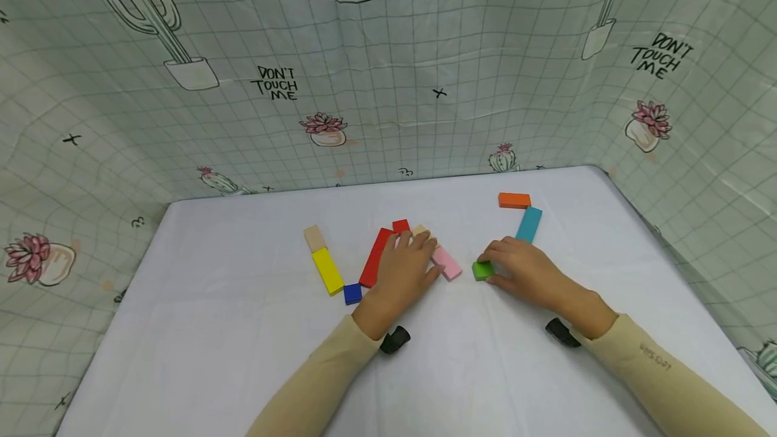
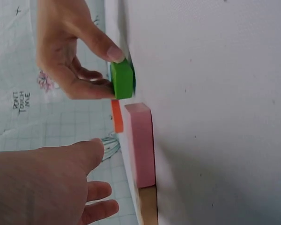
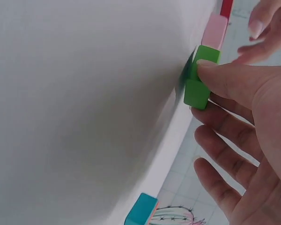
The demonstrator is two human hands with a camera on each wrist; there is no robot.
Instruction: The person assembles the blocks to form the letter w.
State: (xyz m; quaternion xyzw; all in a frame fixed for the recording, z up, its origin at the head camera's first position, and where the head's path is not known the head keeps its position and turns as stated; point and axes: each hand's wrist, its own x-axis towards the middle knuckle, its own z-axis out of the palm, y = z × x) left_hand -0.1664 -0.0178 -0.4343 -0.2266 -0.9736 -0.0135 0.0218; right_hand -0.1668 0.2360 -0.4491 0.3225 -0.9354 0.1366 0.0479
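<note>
My right hand [image 1: 529,272] pinches a small green block [image 1: 482,271] between thumb and fingers. In the right wrist view the green block [image 3: 197,93] shows two faces, with the thumb across it. Over the middle of the row is my left hand [image 1: 403,271], its fingers loosely spread; whether it touches anything there is unclear. Around it lie a long red block [image 1: 373,260], a small red block [image 1: 400,226], a partly covered beige block [image 1: 419,229] and a pink block [image 1: 447,264]. The pink block [image 2: 141,145] meets a wooden one in the left wrist view.
Left of the hands, a yellow block [image 1: 328,272] joins a tan block [image 1: 315,239] and a blue block [image 1: 353,294]. Behind my right hand, a teal block [image 1: 529,224] meets an orange block [image 1: 514,200]. A patterned curtain [image 1: 388,73] surrounds the white table [image 1: 243,356].
</note>
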